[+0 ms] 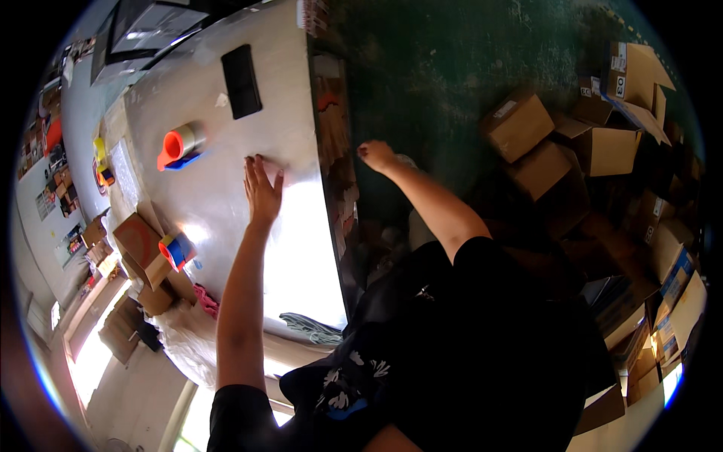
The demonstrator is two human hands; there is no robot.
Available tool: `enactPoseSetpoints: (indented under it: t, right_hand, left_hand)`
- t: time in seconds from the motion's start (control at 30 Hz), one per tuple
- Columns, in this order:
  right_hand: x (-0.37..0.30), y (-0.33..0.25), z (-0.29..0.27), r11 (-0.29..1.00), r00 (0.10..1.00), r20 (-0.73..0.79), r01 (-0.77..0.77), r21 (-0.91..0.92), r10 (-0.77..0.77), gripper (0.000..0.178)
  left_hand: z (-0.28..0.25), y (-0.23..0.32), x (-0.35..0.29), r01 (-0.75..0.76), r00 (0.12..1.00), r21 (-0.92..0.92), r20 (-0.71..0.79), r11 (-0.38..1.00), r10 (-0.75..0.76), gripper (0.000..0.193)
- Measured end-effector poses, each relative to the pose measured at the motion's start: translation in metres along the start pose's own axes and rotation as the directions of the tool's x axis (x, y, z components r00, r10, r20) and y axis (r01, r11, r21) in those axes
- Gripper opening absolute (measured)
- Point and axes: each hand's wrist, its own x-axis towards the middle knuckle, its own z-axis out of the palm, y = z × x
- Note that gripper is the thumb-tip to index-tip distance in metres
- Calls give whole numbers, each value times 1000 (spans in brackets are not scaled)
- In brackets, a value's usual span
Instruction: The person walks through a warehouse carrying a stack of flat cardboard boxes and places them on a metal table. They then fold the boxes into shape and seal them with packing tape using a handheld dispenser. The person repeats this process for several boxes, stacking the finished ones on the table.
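Note:
My left hand (262, 197) lies flat on the pale metal-topped table (226, 218), its fingers stretched out and nothing in them. Beyond it is a black smartphone (241, 81). To its left stands an orange and blue tape dispenser (176, 145) with a roll of tape. Past the table's right edge, my right hand (379, 156) is held in the air with curled fingers. Whatever those fingers may hold is hidden. A second tape dispenser (178, 251), red and blue, sits at the table's left side, beside an open cardboard box (141, 245).
Several open cardboard boxes (520, 124) are heaped on the right over the dark green floor (437, 60). Under the table's right edge, a shelf holds stacked brown material (335, 135). Clear plastic film (184, 339) and a folded grey-green bundle (309, 328) lie at the near edge.

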Motion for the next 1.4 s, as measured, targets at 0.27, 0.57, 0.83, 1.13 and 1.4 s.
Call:
enactPoseSetpoints:
  t: [0.27, 0.57, 0.83, 1.13, 1.4]
  right_hand:
    - [42, -51, 54, 281, 932, 355, -360, 890, 68, 23]
    - [107, -58, 131, 781, 911, -311, -21, 625, 273, 58]
    - [172, -44, 107, 915, 827, -539, 82, 394, 158, 46]
    - [246, 20, 121, 769, 985, -174, 108, 630, 5, 85]
    - [282, 50, 118, 770, 962, 188, 36, 637, -200, 98]
  left_hand:
    - [47, 35, 9, 128, 970, 53, -213, 990, -114, 88]
    - [51, 37, 2, 133, 939, 53, -327, 990, -109, 80]
    - [52, 30, 3, 154, 936, 23, -322, 988, -138, 78]
    - [42, 38, 6, 137, 951, 40, -284, 990, -120, 75]
    - [42, 35, 3, 95, 948, -7, -303, 995, -93, 73]
